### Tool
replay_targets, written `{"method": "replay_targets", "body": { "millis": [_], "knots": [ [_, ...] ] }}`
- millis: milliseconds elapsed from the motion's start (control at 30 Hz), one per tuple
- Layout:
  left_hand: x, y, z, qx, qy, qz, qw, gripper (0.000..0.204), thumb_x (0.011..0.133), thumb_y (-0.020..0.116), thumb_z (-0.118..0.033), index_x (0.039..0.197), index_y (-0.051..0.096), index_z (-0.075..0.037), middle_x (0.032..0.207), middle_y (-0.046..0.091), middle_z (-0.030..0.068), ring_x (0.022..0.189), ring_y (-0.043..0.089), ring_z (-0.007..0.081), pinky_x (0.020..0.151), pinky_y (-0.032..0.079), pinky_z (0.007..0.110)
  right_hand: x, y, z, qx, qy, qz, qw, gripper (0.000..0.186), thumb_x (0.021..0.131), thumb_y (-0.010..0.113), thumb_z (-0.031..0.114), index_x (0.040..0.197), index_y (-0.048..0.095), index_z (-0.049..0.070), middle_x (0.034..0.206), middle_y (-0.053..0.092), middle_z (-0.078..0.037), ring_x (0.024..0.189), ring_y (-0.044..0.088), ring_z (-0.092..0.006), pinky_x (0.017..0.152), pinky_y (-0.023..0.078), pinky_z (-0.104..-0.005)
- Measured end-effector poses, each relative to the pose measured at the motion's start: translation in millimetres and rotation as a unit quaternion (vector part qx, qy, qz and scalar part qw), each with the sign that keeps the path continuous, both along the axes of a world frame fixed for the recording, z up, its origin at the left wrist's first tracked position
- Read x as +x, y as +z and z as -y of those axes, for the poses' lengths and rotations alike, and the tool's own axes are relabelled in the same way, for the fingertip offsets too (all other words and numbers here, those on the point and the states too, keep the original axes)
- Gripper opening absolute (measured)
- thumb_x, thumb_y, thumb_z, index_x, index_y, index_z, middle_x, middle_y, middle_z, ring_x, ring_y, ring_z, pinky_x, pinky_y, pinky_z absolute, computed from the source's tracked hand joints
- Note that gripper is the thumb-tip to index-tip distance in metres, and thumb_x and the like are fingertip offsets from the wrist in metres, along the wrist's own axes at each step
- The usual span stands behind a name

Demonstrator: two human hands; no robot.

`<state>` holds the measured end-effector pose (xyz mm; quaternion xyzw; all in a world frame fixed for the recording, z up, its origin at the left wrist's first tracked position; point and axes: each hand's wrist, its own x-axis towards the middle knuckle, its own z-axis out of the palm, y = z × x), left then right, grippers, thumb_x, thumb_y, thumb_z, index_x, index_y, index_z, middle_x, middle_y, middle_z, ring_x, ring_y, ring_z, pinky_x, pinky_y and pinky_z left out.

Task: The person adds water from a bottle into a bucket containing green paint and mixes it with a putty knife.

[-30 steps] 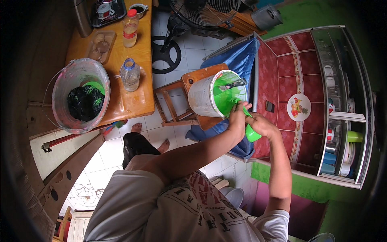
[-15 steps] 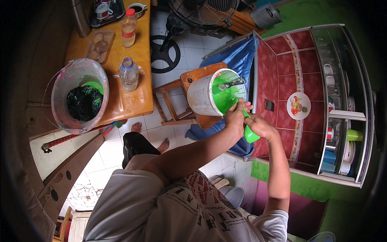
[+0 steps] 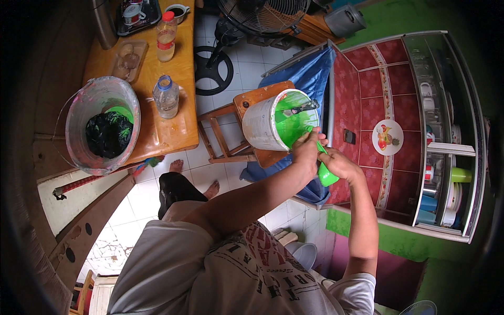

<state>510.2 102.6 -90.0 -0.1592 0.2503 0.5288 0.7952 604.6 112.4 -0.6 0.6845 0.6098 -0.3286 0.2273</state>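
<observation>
Both of my hands are closed at the neck of a small, bright green plastic bag (image 3: 329, 176); whether the colour is the bag's or its contents' I cannot tell. My left hand (image 3: 305, 148) pinches the gathered top by the rim of a white paint bucket (image 3: 258, 126). Just to its right, my right hand (image 3: 339, 164) grips the neck, and the bulging part hangs below. Green paint (image 3: 291, 124) coats the inside of the tilted-looking bucket, and a dark-handled tool (image 3: 304, 108) rests across its opening. The bucket stands on a wooden stool (image 3: 229, 152).
On the wooden table (image 3: 181, 137) at left stand a stained pail (image 3: 73, 113) holding a black plastic bag (image 3: 109, 135), and two bottles, one blue-necked (image 3: 166, 100), one red-capped (image 3: 166, 39). A fan (image 3: 262, 16) is at the back. A dish cabinet (image 3: 446, 152) stands right.
The whole view has shifted very slightly. Both hands stay closed on the green bag in nearly the same place beside the bucket.
</observation>
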Motion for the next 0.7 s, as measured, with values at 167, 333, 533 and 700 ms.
{"method": "replay_targets", "body": {
  "millis": [167,333,533,700],
  "knots": [
    [0.6,1.4,3.0,-0.022,0.036,0.029,0.999,0.019,0.103,0.059,-0.023,0.107,0.064,-0.005,0.090,0.063,0.0044,0.082,0.061,0.0163,0.075,0.051,0.032,-5.5,3.2,-1.2,-0.007,-0.011,-0.028,1.000,0.052,0.101,0.046,0.042,0.118,0.065,-0.004,0.104,0.069,-0.028,0.097,0.065,-0.0354,0.090,0.048,-0.0443],
    [1.3,1.9,2.9,-0.047,0.048,0.058,0.996,0.023,0.106,0.054,-0.026,0.111,0.063,-0.005,0.089,0.060,0.0029,0.083,0.058,0.0146,0.076,0.050,0.031,-3.8,1.1,0.1,0.001,-0.013,-0.039,0.999,0.049,0.101,0.047,0.039,0.115,0.066,-0.003,0.101,0.069,-0.026,0.092,0.065,-0.0338,0.086,0.048,-0.0439],
    [1.7,-1.0,0.8,-0.028,0.036,0.031,0.999,0.024,0.106,0.054,-0.026,0.114,0.066,-0.006,0.087,0.058,0.0014,0.079,0.057,0.0136,0.073,0.050,0.029,-7.1,1.8,-1.5,-0.004,-0.008,-0.041,0.999,0.048,0.101,0.047,0.039,0.117,0.065,-0.003,0.104,0.068,-0.028,0.096,0.065,-0.0351,0.090,0.048,-0.0439],
    [1.7,-2.7,-2.5,-0.030,0.025,0.027,0.999,0.022,0.104,0.059,-0.025,0.107,0.068,-0.005,0.083,0.059,0.0016,0.073,0.057,0.0143,0.068,0.050,0.029,-5.2,0.4,-0.9,-0.010,-0.014,-0.033,0.999,0.049,0.101,0.047,0.039,0.119,0.064,-0.003,0.107,0.068,-0.029,0.100,0.065,-0.0362,0.092,0.047,-0.0438]
  ]
}}
